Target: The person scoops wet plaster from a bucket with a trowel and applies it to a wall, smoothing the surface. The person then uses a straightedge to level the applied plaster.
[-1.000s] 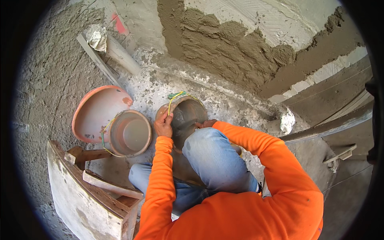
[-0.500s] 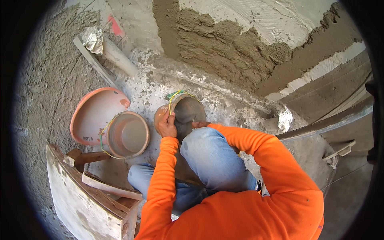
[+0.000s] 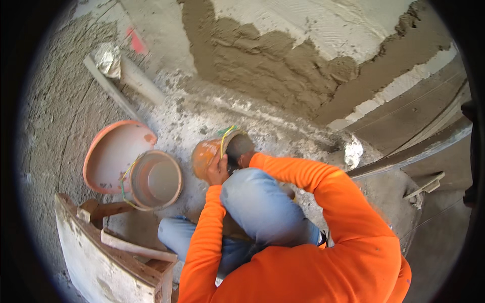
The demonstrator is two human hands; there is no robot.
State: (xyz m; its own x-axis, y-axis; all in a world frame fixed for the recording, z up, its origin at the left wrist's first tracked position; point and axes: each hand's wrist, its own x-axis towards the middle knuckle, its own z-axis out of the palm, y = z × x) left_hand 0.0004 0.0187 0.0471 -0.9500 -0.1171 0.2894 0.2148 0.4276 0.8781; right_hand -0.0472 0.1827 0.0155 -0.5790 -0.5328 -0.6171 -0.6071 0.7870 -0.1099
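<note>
An orange bucket (image 3: 203,157) lies tilted in front of my knees, its dark, wet-looking mouth turned toward the right. Along its rim runs a yellow-green cord handle (image 3: 225,138). My left hand (image 3: 217,170) grips the near side of the bucket at the rim, close to the cord. Into the mouth reaches my right hand (image 3: 245,159); its fingers are hidden inside, and whatever they touch cannot be seen.
Left of me stands a second bucket (image 3: 156,181) with greyish liquid, beside a wide orange basin (image 3: 107,156). A wooden bench (image 3: 101,252) is at lower left. Wet mortar (image 3: 273,65) covers part of the surface ahead. A pipe (image 3: 141,85) and crumpled foil (image 3: 353,152) lie nearby.
The bucket has tipped further, showing more of its orange outside. My right hand has gone deeper into its mouth. My left hand still holds the rim, and the whole view has shifted slightly.
</note>
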